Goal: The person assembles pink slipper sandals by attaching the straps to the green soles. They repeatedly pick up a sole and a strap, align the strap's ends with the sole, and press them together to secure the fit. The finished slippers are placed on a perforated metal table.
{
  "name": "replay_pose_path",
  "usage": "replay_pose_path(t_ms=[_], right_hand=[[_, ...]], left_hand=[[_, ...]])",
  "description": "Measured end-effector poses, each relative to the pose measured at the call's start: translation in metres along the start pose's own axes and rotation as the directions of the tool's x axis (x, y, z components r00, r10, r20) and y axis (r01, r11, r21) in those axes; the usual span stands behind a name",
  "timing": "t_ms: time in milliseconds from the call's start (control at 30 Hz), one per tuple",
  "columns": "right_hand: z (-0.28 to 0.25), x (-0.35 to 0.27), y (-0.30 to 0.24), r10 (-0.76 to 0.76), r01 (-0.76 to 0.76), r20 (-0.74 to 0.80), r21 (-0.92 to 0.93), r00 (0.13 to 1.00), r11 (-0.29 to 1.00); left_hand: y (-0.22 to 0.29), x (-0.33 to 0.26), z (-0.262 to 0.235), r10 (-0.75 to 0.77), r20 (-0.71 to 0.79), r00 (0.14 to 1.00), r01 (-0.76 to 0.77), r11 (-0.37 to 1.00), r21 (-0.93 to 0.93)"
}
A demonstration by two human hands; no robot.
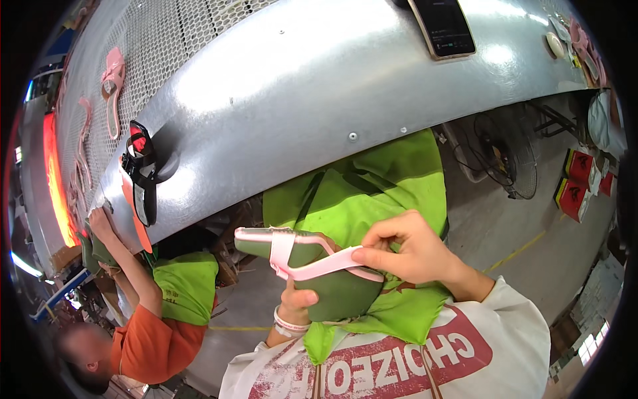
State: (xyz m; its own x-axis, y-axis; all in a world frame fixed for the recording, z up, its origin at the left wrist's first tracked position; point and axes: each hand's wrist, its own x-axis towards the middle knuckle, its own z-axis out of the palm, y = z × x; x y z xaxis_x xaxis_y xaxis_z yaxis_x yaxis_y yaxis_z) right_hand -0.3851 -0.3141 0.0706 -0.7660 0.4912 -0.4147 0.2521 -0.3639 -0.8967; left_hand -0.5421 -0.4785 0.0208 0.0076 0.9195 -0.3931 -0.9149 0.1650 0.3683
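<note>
Held in front of my body is a green shoe last (342,296) with a pink sandal upper (282,251) fitted on it. The narrow toe end points left, and the broad heel end is at the right. My left hand (297,304) grips the last from below; some of its fingers are hidden behind it. Between the thumb and fingers of my right hand (412,256), the end of the pink ankle strap (325,267) is pinched and pulled taut to the right.
A metal bench (266,113) curves ahead, with a phone (445,30) on it. A black sandal (141,174) lies at the left, and a pink sandal (113,90) lies on the mesh conveyor (166,40). A co-worker in orange (159,349) works at the left. A fan (502,156) stands beneath the bench.
</note>
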Motion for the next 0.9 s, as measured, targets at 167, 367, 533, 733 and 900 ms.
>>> replay_pose_path(t_ms=[167, 367, 533, 733, 900], right_hand=[[0.006, 0.023, 0.019, -0.149, 0.164, 0.105, -0.153, 0.983, 0.974], [0.003, 0.043, 0.003, 0.154, -0.219, 0.472, 0.085, 0.868, 0.972], [0.008, 0.018, 0.013, -0.196, 0.214, 0.143, -0.123, 0.97, 0.969], [0.021, -0.002, 0.002, -0.305, 0.28, 0.003, -0.4, 0.952, 0.873], [0.016, -0.006, 0.009, -0.334, 0.302, 0.021, -0.483, 0.942, 0.822]], left_hand=[[-0.006, 0.003, -0.022, 0.059, 0.122, 0.991, -0.065, 0.997, 0.049], [-0.015, 0.023, -0.067, 0.102, 0.425, 0.899, -0.261, 0.905, 0.336], [0.002, 0.006, -0.039, 0.091, 0.119, 0.989, -0.138, 0.858, 0.494], [-0.002, 0.011, 0.018, 0.41, -0.078, 0.909, -0.249, 0.683, 0.687], [-0.005, 0.017, 0.019, 0.413, -0.066, 0.908, -0.319, 0.786, 0.53]])
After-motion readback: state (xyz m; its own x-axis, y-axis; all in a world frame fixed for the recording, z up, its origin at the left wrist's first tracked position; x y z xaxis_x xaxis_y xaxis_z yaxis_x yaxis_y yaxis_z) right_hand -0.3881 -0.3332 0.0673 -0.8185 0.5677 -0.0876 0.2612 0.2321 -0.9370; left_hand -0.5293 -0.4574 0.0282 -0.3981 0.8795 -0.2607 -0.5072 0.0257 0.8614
